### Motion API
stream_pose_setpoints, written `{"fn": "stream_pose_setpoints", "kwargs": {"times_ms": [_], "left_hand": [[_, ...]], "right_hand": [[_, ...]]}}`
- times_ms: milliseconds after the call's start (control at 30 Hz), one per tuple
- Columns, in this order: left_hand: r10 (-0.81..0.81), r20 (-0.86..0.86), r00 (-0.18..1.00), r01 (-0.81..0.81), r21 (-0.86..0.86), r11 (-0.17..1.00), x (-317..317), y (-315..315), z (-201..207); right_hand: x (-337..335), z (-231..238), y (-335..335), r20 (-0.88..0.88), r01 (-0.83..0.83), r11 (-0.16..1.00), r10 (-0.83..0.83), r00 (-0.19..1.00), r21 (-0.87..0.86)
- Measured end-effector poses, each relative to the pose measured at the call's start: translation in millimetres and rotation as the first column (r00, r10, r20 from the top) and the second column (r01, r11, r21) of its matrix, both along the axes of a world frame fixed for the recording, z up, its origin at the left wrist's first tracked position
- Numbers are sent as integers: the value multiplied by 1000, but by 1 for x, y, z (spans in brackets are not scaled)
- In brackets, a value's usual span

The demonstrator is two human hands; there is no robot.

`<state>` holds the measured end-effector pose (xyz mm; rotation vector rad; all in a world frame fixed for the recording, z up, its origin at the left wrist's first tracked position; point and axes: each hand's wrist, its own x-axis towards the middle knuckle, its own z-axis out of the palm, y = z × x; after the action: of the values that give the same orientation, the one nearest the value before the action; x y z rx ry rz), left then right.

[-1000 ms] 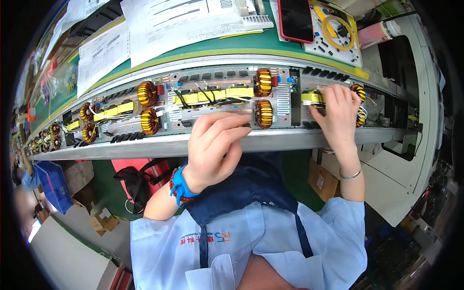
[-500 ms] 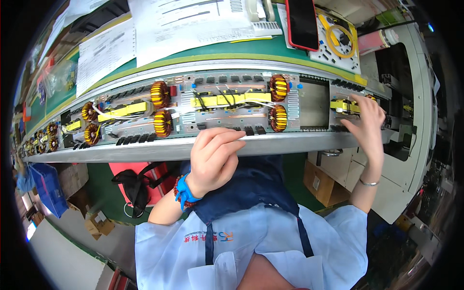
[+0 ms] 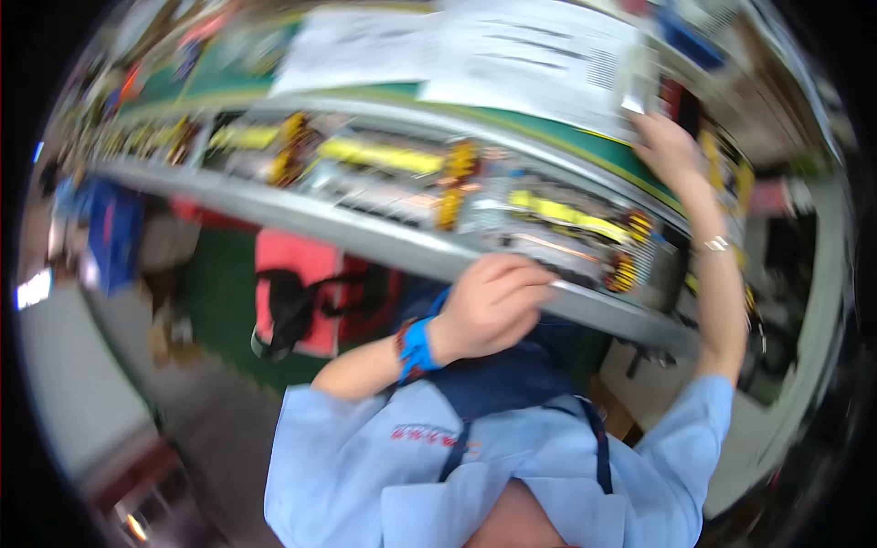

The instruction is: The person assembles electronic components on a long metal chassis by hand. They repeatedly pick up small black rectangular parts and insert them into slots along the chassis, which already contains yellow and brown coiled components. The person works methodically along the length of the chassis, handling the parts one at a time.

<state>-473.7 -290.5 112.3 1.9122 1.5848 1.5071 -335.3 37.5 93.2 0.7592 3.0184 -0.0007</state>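
A long metal rail crosses in front of me with a row of circuit boards along it. One board carries yellow-wrapped blocks and copper-wound ring coils. My left hand, with a blue band at its wrist, is at the rail's near edge, fingers curled together; anything between them is hidden. Beyond the rail, my right hand reaches over the green bench to the near end of a white tape dispenser. Blur hides whether its fingers grip it.
Printed sheets lie on the green bench top behind the rail. A dark phone with a red edge is beside the dispenser. Below the rail are a red bag with black straps and a blue crate.
My right hand has left the board at the right end and moved up to the dispenser. The whole view has swung, shifting the rail and tilting it. My left hand stays by the rail edge.
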Motion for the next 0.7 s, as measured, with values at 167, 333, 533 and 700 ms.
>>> {"fn": "stream_pose_setpoints", "kwargs": {"times_ms": [167,333,533,700], "left_hand": [[-103,-20,994,105,123,987,35,29,-31],[-81,-152,985,99,113,989,73,53,-40],[74,-137,988,-19,367,930,97,87,-22],[-221,-26,975,221,204,954,146,103,-33]], "right_hand": [[75,-21,57,-42,3,996,-7,999,-87],[97,23,49,-235,6,999,-15,972,-37],[121,80,-117,-414,78,645,-574,706,-760],[179,37,-154,-221,-170,150,-802,556,-974]]}}
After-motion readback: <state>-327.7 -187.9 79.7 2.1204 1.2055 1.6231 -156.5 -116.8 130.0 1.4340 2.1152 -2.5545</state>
